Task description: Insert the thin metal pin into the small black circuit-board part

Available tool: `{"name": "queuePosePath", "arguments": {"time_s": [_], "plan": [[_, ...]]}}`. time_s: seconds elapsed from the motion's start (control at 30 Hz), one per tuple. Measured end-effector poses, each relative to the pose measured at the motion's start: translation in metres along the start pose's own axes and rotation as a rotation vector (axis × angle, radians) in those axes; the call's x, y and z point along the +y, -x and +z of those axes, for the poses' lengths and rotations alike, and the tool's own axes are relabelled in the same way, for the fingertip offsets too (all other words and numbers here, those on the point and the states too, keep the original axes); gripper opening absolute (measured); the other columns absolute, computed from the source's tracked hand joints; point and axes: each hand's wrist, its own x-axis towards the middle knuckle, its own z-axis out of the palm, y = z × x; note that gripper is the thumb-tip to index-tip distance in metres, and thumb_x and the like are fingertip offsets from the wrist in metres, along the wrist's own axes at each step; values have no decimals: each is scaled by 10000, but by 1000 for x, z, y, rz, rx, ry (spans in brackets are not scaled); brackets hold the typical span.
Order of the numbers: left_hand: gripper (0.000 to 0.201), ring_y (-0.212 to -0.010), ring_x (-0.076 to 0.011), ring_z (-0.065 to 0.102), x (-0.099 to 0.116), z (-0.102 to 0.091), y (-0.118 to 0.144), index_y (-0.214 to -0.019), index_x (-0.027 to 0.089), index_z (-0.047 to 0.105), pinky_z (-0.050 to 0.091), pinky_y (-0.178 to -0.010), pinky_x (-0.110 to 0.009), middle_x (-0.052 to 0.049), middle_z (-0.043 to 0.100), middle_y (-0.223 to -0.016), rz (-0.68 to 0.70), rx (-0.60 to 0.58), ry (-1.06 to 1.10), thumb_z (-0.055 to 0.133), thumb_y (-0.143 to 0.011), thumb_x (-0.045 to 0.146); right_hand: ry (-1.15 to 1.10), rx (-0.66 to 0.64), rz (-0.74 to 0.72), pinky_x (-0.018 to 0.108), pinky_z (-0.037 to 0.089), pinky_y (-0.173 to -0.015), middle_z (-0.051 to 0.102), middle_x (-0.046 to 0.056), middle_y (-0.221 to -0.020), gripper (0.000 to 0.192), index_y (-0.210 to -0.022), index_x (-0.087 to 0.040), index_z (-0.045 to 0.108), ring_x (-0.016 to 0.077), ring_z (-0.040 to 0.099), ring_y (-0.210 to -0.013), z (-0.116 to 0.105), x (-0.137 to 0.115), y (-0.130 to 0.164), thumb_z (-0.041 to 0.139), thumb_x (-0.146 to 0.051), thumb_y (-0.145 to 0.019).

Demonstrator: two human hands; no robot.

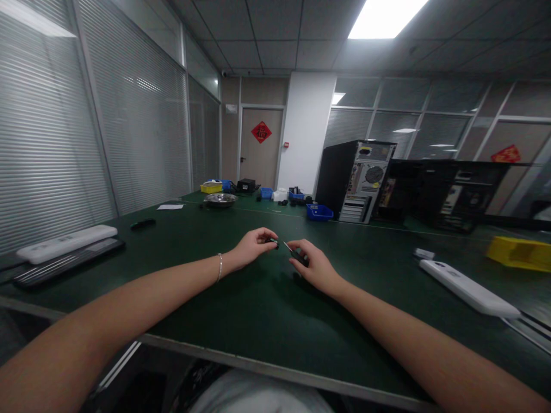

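My left hand (253,248), with a bracelet at its wrist, is closed in a pinch above the green table (258,304). Between its fingertips sits a small black part (272,243), too small and dark to name. In my right hand (316,265) is a small screwdriver (298,256) with a dark handle, the fingers wrapped round it. Its thin metal shaft points up and left toward the black part. A short gap separates the shaft's tip from that part.
White power strips lie at left (69,243) and right (469,287). Toward the back stand a steel bowl (220,199), a blue bin (319,213) and a computer tower (355,180). A yellow bin (519,253) is at far right; a dark slim object (143,223) lies left.
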Motion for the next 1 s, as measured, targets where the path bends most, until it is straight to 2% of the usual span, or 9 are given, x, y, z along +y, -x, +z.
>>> {"name": "queuePosePath", "arguments": {"time_s": [0.1, 0.23, 0.33, 0.47, 0.53, 0.67, 0.77, 0.9, 1.0], "plan": [[251, -883, -185, 596, -2, -5, -2, -1002, 148, 599, 489, -677, -277, -79, 615, -984, -22, 35, 37, 645, -777, 249, 8, 34, 13, 312, 456, -697, 585, 35, -1007, 322, -1100, -245, 555, 181, 547, -800, 1, 3, -1, 596, -194, -785], [287, -832, -175, 644, -7, -6, -2, -1079, 168, 543, 517, -725, -320, -70, 630, -915, -129, 12, 200, 618, -815, 252, -15, 74, 33, 316, 460, -716, 591, 38, -972, 290, -1055, -221, 574, 181, 547, -812, 3, 7, -2, 618, -205, -768], [288, -756, -177, 672, -12, -3, -3, -1063, 153, 487, 529, -751, -381, -63, 629, -834, -209, 17, 311, 609, -827, 265, -38, 25, 80, 313, 467, -715, 604, 29, -919, 265, -1021, -207, 594, 174, 560, -788, 4, 10, -2, 632, -210, -759], [233, -774, -202, 684, -15, -1, -2, -974, 151, 457, 523, -782, -426, -55, 612, -833, -239, -33, 403, 614, -824, 237, -73, -51, 90, 316, 467, -768, 628, 30, -987, 274, -1046, -215, 608, 178, 578, -860, 5, 12, -1, 617, -198, -773], [229, -790, -197, 680, -14, -2, -2, -975, 160, 465, 521, -784, -419, -50, 602, -859, -236, -70, 411, 622, -817, 214, -57, -29, 72, 317, 464, -763, 635, 33, -994, 274, -1066, -221, 614, 180, 579, -858, 5, 13, -1, 592, -199, -794], [198, -769, -140, 650, -12, -4, -1, -984, 161, 517, 513, -763, -334, -44, 583, -878, -256, -66, 381, 619, -815, 179, -36, 28, 42, 322, 462, -753, 626, 42, -959, 270, -1078, -227, 625, 185, 575, -844, 4, 11, -1, 563, -206, -816], [255, -755, -114, 613, -11, -5, -1, -999, 168, 548, 494, -728, -280, -33, 570, -877, -247, -94, 323, 664, -772, 173, -56, 23, 10, 325, 458, -779, 609, 46, -953, 280, -1092, -233, 623, 189, 571, -872, 3, 9, -1, 562, -202, -821], [317, -747, -113, 585, -12, -4, 0, -1020, 172, 565, 480, -721, -287, -33, 570, -889, -188, -121, 204, 698, -734, 208, -71, 30, -8, 313, 461, -746, 599, 43, -924, 265, -1087, -241, 628, 190, 571, -848, 4, 9, 0, 571, -228, -829], [352, -787, -136, 600, -15, -1, 0, -1081, 177, 528, 476, -758, -322, -62, 602, -942, -166, -154, 233, 670, -764, 237, -72, 45, -5, 308, 463, -724, 601, 42, -903, 256, -1078, -240, 641, 190, 572, -828, 5, 10, 0, 576, -245, -830]]}}
